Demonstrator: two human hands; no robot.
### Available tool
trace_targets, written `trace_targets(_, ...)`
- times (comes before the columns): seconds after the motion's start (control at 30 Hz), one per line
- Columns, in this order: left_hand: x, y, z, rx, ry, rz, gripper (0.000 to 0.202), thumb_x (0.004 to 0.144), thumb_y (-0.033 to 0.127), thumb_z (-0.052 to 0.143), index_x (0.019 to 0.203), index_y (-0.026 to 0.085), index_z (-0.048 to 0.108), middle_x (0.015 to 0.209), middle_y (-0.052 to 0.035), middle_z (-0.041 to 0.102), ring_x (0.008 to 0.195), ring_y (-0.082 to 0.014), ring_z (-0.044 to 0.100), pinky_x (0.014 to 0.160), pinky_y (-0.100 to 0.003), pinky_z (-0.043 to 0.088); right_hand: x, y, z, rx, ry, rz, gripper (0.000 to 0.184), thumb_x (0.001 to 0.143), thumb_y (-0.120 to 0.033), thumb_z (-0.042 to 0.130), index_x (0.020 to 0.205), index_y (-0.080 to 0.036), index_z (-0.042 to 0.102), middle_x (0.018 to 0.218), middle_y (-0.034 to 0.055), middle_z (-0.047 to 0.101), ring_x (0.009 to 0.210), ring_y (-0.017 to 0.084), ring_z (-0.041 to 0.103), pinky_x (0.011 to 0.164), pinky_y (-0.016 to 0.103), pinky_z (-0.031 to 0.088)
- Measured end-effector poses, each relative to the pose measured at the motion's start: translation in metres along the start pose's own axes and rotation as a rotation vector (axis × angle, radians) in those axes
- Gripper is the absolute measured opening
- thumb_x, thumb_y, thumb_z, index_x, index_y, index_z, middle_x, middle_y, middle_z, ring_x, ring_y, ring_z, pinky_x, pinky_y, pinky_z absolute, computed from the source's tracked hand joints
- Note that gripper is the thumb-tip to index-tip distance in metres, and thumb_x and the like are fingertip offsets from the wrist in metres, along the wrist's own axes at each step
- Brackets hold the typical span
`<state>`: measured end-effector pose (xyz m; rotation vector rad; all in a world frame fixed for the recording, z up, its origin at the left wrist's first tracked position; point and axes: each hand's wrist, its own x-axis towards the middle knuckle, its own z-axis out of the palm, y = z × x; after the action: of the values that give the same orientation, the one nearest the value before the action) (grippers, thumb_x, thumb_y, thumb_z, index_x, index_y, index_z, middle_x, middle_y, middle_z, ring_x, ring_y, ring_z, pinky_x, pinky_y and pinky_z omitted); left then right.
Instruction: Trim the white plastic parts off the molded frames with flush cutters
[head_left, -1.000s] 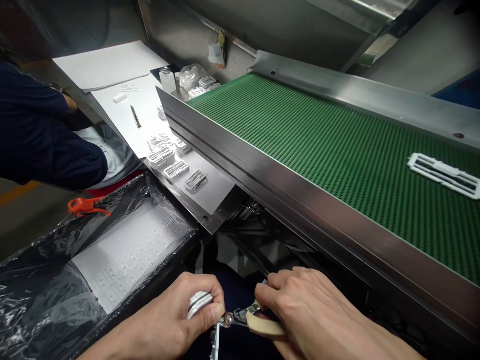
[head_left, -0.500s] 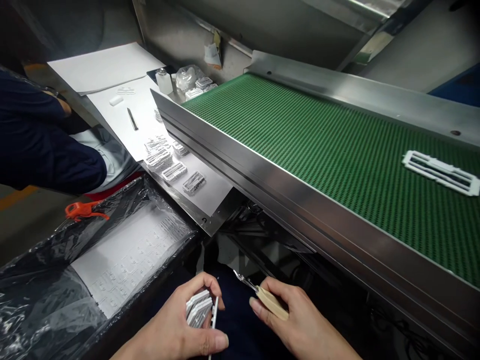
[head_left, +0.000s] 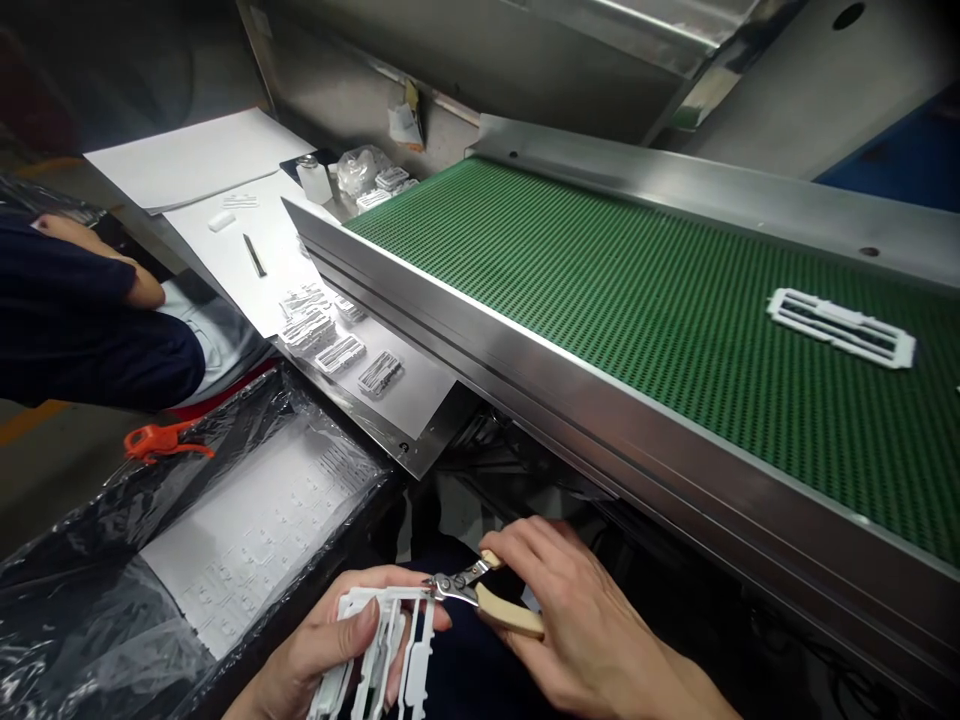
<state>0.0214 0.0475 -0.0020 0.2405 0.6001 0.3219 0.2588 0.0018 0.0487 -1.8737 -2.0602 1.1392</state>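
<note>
My left hand (head_left: 315, 650) grips a white plastic moulded frame (head_left: 382, 640) with several thin bars, held low in front of me. My right hand (head_left: 570, 610) is closed round small nippers (head_left: 480, 590) with cream handles. Their metal jaws touch the top edge of the frame near my left thumb. Another white plastic frame (head_left: 840, 326) lies on the green conveyor belt (head_left: 600, 280) at the right.
A steel shelf (head_left: 409, 440) beside the belt carries several small white parts (head_left: 341, 352). A box lined with black plastic (head_left: 112, 540) holds white parts at the left. Another person's dark sleeve (head_left: 67, 320) and an orange tool (head_left: 161, 440) are at the left.
My left hand has turned the white frame flat and spread it out. My right hand has swung the nippers round, and their jaws now meet the frame's top edge.
</note>
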Motion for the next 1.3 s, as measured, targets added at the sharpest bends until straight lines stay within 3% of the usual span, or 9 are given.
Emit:
trace_targets(0.23,-0.003,-0.001,-0.003,-0.018,-0.027,-0.025,0.048,0.071,0.038,0.078,0.11,0.012,0.067,0.101,-0.0147,0.074,0.06,-0.01,0.065,0.059,-0.017,0.051,0.002,0.001,-0.008,-0.058,-0.065,-0.029,0.038,0.074,-0.02,0.057,0.11,-0.029,0.051,0.097,0.0012,0.053,0.091,0.021,0.052,0.094,0.045,0.034)
trace_targets(0.57,-0.003,-0.005,-0.001,0.016,-0.051,-0.019,0.046,0.07,0.039,0.078,0.106,0.012,0.068,0.1,-0.0133,0.073,0.059,-0.0095,0.063,0.06,-0.018,0.051,0.0,0.0,-0.007,-0.129,-0.084,-0.074,0.022,0.076,-0.023,0.054,0.098,-0.026,0.053,0.086,-0.0013,0.052,0.084,0.019,0.05,0.089,0.042,0.033)
trace_targets(0.9,-0.003,-0.01,-0.001,-0.001,-0.071,-0.006,0.041,0.072,0.038,0.075,0.105,0.014,0.068,0.099,-0.0128,0.074,0.058,-0.0112,0.065,0.058,-0.02,0.052,0.005,0.005,-0.003,-0.262,-0.037,-0.171,0.01,0.074,-0.019,0.051,0.082,-0.023,0.054,0.073,-0.0004,0.053,0.067,0.017,0.047,0.065,0.031,0.034)
trace_targets(1.0,-0.002,-0.012,-0.002,-0.031,-0.052,0.001,0.043,0.071,0.04,0.076,0.104,0.014,0.068,0.098,-0.0146,0.074,0.058,-0.0116,0.066,0.054,-0.018,0.05,0.006,0.005,0.0,-0.151,-0.024,-0.096,0.002,0.075,-0.02,0.053,0.075,-0.022,0.052,0.069,-0.0008,0.054,0.063,0.015,0.049,0.06,0.028,0.034)
trace_targets(1.1,-0.001,-0.013,-0.003,-0.038,-0.014,-0.004,0.043,0.073,0.04,0.075,0.105,0.013,0.068,0.096,-0.0153,0.074,0.058,-0.0116,0.065,0.053,-0.018,0.05,0.006,0.006,-0.001,-0.006,-0.005,0.052,0.012,0.084,-0.027,0.053,0.074,-0.022,0.051,0.07,-0.0008,0.056,0.063,0.015,0.051,0.057,0.026,0.035)
trace_targets(1.23,-0.001,-0.012,-0.002,-0.046,0.006,0.003,0.042,0.075,0.04,0.073,0.106,0.012,0.068,0.095,-0.0154,0.075,0.057,-0.0118,0.066,0.053,-0.018,0.051,0.005,0.005,-0.005,0.028,-0.01,0.1,0.006,0.085,-0.028,0.055,0.088,-0.023,0.054,0.082,0.001,0.058,0.076,0.018,0.054,0.065,0.029,0.04)
trace_targets(1.3,-0.001,-0.01,-0.001,-0.057,0.0,-0.004,0.04,0.076,0.039,0.072,0.105,0.012,0.068,0.095,-0.0151,0.075,0.057,-0.0118,0.066,0.053,-0.017,0.051,0.003,0.003,-0.008,0.033,-0.025,0.071,0.012,0.084,-0.025,0.055,0.096,-0.024,0.054,0.088,0.0017,0.057,0.082,0.019,0.054,0.07,0.031,0.041)
